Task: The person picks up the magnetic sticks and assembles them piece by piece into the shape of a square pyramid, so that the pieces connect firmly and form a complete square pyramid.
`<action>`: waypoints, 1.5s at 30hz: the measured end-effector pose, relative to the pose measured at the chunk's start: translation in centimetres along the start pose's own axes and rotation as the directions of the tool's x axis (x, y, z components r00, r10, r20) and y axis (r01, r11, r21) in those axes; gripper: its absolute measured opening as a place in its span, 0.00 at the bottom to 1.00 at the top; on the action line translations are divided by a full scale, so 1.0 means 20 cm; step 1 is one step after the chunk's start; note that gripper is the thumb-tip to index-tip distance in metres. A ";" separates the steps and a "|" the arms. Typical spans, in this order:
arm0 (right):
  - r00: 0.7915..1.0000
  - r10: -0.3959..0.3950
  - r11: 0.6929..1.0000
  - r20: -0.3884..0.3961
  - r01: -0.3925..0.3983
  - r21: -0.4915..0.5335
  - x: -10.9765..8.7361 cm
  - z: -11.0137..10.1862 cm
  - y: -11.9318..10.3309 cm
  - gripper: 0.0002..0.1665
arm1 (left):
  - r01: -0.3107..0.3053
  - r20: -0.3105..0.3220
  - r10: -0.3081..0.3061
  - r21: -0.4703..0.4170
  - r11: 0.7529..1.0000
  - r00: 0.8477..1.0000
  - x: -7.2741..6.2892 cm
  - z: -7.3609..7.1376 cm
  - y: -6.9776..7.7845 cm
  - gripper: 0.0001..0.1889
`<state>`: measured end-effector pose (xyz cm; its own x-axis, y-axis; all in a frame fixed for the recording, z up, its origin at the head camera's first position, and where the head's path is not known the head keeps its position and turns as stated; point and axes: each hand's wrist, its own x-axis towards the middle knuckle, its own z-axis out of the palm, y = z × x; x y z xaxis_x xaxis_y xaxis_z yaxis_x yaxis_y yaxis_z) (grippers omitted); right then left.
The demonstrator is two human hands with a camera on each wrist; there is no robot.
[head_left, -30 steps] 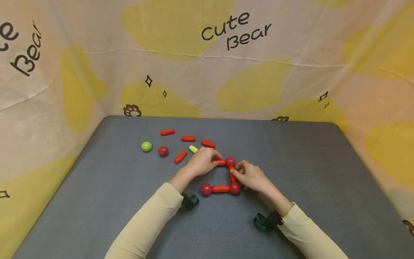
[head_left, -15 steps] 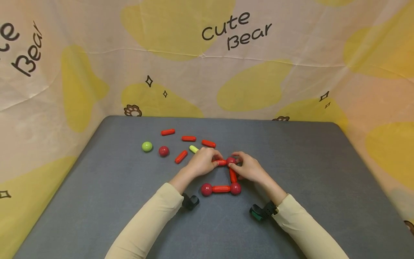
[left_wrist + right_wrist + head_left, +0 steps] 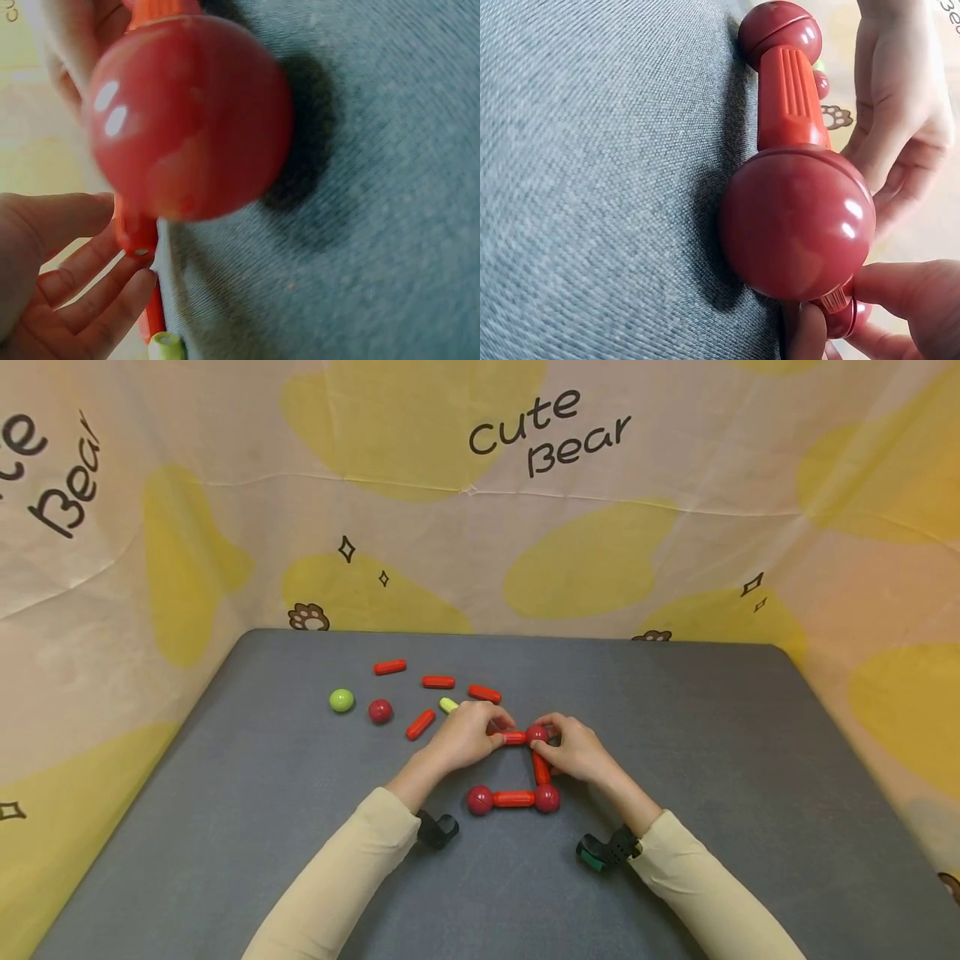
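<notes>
My left hand (image 3: 467, 737) pinches a short red rod (image 3: 514, 737) between thumb and fingers; its near end shows in the left wrist view (image 3: 137, 236). At the rod's right end is a dark red ball (image 3: 537, 734), gripped by the thumb and fingers of my right hand (image 3: 579, 748). From that ball a second red rod (image 3: 542, 769) runs toward me to a corner ball (image 3: 547, 798). There a third rod (image 3: 513, 798) leads left to another red ball (image 3: 480, 800). In the right wrist view the corner ball (image 3: 799, 221) partly hides the held end.
Beyond my left hand lie several loose red rods (image 3: 438, 682) and a yellow-green rod (image 3: 448, 705), partly covered by that hand. A loose red ball (image 3: 380, 711) and a green ball (image 3: 341, 700) sit farther left on the grey table (image 3: 697, 718). A printed cloth (image 3: 420, 527) stands behind.
My right hand has shifted away from me, from the second rod to the far red ball, and now grips it. The left hand has kept its hold on its rod, almost still.
</notes>
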<state>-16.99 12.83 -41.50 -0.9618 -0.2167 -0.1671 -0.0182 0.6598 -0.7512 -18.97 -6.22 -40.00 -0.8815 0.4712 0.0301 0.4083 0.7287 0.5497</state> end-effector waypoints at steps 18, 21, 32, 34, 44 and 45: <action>1.000 0.009 1.000 -0.004 -0.009 -0.014 -0.01 0.00 0.00 0.21 | 0.011 -0.379 -0.072 -0.160 0.987 0.923 -0.19 -0.25 -0.20 0.09; 1.000 0.017 1.000 -0.006 -0.017 -0.008 -0.01 0.00 0.00 0.21 | 0.045 -0.440 -0.137 -0.214 0.976 0.887 -0.22 -0.28 -0.28 0.10; 1.000 0.030 1.000 0.000 -0.030 -0.005 -0.01 0.00 0.00 0.21 | 0.239 -0.527 -0.397 -0.344 0.908 0.752 -0.29 -0.28 -0.46 0.14; 1.000 0.028 1.000 0.000 -0.028 -0.006 -0.01 0.00 0.00 0.21 | 0.261 -0.519 -0.425 -0.360 0.896 0.742 -0.30 -0.28 -0.47 0.15; 1.000 0.005 0.999 -0.015 -0.006 -0.042 -0.01 0.00 0.01 0.21 | 0.354 -0.481 -0.459 -0.298 0.887 0.747 -0.29 -0.26 -0.53 0.17; 1.000 0.001 0.999 -0.018 -0.002 -0.048 -0.01 0.00 0.01 0.21 | 0.358 -0.478 -0.459 -0.292 0.887 0.749 -0.29 -0.26 -0.53 0.17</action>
<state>-16.82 12.95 -41.66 -0.9667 -0.2030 -0.1558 -0.0299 0.6941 -0.7192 -19.38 -19.25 -41.70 -0.9609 -0.2195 0.1690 -0.0226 0.6701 0.7419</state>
